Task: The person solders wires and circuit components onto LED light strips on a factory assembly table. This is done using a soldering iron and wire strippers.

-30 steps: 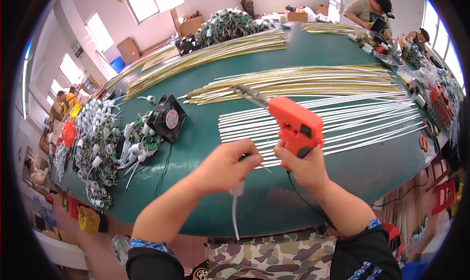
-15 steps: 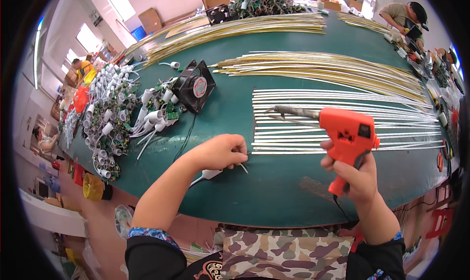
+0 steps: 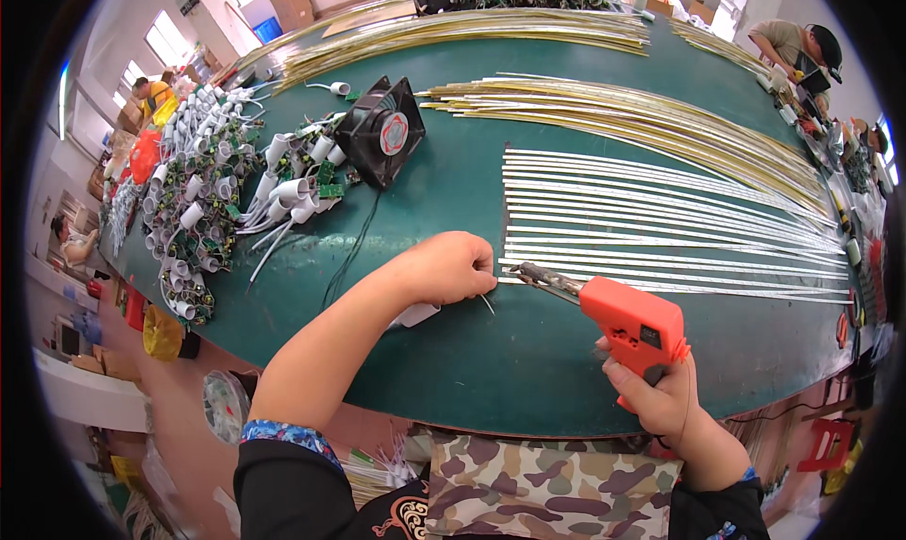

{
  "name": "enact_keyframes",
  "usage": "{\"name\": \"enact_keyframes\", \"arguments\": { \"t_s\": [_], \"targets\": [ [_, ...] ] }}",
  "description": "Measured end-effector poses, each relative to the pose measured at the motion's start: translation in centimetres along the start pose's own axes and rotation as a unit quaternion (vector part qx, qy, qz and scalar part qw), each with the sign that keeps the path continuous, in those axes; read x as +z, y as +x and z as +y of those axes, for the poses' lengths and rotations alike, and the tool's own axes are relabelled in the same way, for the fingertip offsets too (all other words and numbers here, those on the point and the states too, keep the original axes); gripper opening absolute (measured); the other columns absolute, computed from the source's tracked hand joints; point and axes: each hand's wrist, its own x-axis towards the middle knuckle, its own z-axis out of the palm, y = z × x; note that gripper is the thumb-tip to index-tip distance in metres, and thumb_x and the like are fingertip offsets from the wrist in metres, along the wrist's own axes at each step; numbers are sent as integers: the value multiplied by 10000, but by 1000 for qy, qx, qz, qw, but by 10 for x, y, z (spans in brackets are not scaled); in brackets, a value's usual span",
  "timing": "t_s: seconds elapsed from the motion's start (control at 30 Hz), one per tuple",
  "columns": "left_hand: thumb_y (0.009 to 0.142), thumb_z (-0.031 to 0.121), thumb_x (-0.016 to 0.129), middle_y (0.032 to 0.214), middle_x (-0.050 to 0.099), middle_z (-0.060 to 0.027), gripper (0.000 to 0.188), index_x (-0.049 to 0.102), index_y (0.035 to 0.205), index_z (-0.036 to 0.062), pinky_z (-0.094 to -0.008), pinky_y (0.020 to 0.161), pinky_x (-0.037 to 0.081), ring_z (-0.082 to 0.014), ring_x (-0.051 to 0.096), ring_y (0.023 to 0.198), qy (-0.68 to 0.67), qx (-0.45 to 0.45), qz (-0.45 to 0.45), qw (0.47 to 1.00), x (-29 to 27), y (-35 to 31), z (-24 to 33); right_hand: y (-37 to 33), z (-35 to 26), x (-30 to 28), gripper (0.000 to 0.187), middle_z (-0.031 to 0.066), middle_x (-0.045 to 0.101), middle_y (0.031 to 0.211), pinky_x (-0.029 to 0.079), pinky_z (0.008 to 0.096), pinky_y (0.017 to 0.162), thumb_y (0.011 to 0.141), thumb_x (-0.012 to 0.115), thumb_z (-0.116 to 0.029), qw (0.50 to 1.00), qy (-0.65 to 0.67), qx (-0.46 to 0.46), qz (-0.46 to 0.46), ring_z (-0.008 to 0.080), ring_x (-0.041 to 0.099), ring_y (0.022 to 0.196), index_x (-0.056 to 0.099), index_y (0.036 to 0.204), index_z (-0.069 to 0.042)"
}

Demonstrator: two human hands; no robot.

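Note:
My right hand (image 3: pixel 661 394) grips a red soldering gun (image 3: pixel 630 321) by its handle. Its dark metal nozzle (image 3: pixel 543 278) points left, with the tip at the left end of the lowest strips, close to my left fingertips. Several narrow white LED strips (image 3: pixel 651 215) lie side by side there. My left hand (image 3: pixel 453 265) rests on the table with fingers pinched at the strip ends, and a thin wire (image 3: pixel 488 302) pokes out below them. What the fingertips pinch is mostly hidden. Under my left wrist lies a white plastic housing (image 3: pixel 415 315), partly covered by the arm.
A black fan (image 3: pixel 382 132) stands left of the strips, its cord trailing on the green table (image 3: pixel 396 380). White tubular housings with circuit boards (image 3: pixel 193 215) are heaped at left. Bundles of yellowish strips (image 3: pixel 604 111) lie farther back. A person in a black cap (image 3: pixel 802 49) works at far right.
The soldering gun has come down and left, bringing its tip from above the strips to the lowest strip ends by my left fingers. The left hand stays pinched at those ends; the view has shifted slightly.

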Motion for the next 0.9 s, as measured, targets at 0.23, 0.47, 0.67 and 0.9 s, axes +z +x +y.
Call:
{"name": "enact_keyframes", "arguments": {
  "t_s": [0.23, 0.47, 0.67, 0.9],
  "targets": [
    [780, 176, 598, 690, 619, -89, 147, 622, 789, 32, -340, 596, 476, -194, 597, 637, -8, -19, -1, 1000, -1, -1, 3, 4, -1, 6, 336, 44, 630, 990, 479, 249, 687, 825, 612, -33, 997, -57, -15, -42, 75, 561, 805, 557, 1155, -15],
    [765, 179, 592, 693, 621, -93, 141, 627, 776, 42, -347, 623, 476, -213, 600, 660, 9, -8, 10, 1000, 1, 0, 1, 4, 2, 8, 348, 74, 622, 906, 476, 282, 676, 787, 644, -43, 996, -76, -12, -47, 136, 589, 721, 546, 1120, -4],
    [752, 171, 588, 689, 618, -96, 133, 624, 767, 45, -348, 622, 477, -220, 602, 661, 17, -8, 18, 1000, 2, 1, 0, 2, 4, 7, 315, 82, 612, 863, 474, 297, 675, 781, 656, -58, 991, -114, -49, -40, 167, 590, 726, 557, 1075, -6],
    [745, 149, 584, 683, 614, -95, 114, 615, 758, 40, -343, 603, 470, -206, 597, 654, 14, -12, 14, 1000, 2, -1, 1, -4, -1, -1, 378, 92, 646, 959, 480, 298, 761, 795, 660, -90, 997, -72, -6, -20, 172, 615, 843, 545, 1145, -5]
  ]
}}
